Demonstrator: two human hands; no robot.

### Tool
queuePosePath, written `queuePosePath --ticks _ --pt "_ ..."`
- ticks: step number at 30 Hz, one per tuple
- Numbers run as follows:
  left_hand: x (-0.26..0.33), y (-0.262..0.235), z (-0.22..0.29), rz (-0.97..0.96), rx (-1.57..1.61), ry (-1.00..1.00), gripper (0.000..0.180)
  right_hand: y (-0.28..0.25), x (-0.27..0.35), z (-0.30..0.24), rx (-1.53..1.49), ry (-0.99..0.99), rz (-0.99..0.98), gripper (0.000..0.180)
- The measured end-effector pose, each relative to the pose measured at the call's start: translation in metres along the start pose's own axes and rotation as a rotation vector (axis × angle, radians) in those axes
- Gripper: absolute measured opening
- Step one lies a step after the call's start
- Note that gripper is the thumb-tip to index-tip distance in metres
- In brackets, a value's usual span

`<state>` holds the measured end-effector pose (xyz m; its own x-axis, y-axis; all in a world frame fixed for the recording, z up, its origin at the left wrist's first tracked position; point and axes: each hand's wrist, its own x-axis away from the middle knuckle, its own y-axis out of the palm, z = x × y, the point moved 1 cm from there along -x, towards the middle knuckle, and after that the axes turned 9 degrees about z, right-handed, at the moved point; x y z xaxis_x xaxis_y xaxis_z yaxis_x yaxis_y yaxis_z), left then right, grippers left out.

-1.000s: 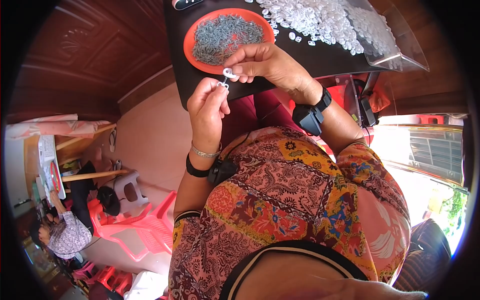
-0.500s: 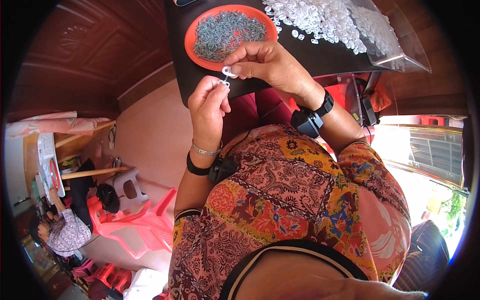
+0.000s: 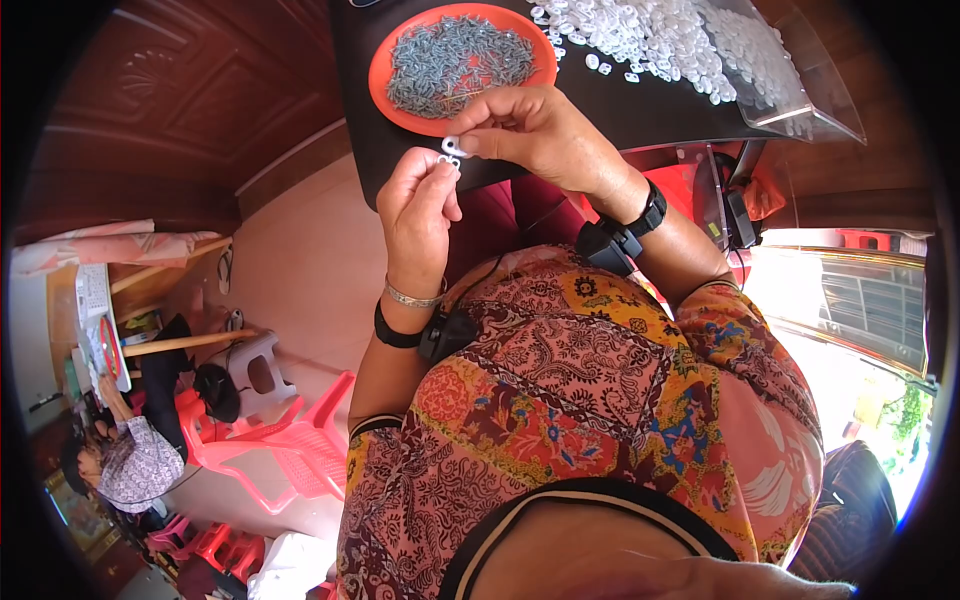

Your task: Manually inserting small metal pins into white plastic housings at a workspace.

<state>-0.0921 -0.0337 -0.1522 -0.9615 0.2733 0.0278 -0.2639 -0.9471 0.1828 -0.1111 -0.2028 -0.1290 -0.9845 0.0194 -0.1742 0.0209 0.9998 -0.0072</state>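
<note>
- The left hand has its thumb and forefinger pinched on a small two-looped white piece; the right hand has its fingertips closed on a white ring-like piece.
- Both pieces are held just off the near edge of the black tabletop, below the orange plate of metal screws; the pile of white pieces lies to the right.
- The pieces look like light, stiff plastic, probably smooth enough to slip in a fingertip pinch, and unlikely to break under ordinary pressure.
- The outer rims seem the best place to take hold, leaving the openings uncovered.
- The ring-like piece has its dark opening turned up toward the camera; its long axis appears to slant down rightward to the right thumb.
- The two-looped piece sits just below, its loops side by side, its long axis running across with a slight rightward drop.
- Whether anything joins them cannot be told.
</note>
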Motion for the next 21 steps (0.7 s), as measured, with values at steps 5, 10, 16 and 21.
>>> queuePosePath --ticks 5,10,16,21 --pt "-0.001 -0.001 -0.002 -0.01 -0.009 0.033 0.017 0.006 0.005 0.005 0.051 -0.034 0.005 0.014" --pt "0.0 -0.002 -0.003 -0.024 -0.009 -0.001 0.014 0.01 0.01 0.008 0.123 -0.121 0.073 0.02" --pt "0.002 -0.001 0.0 -0.044 0.019 -0.041 0.014 0.009 0.012 0.006 0.11 -0.161 0.074 0.025" --pt "0.002 0.0 0.001 -0.05 0.013 -0.043 0.016 0.01 0.014 0.002 0.216 -0.254 0.087 0.026"
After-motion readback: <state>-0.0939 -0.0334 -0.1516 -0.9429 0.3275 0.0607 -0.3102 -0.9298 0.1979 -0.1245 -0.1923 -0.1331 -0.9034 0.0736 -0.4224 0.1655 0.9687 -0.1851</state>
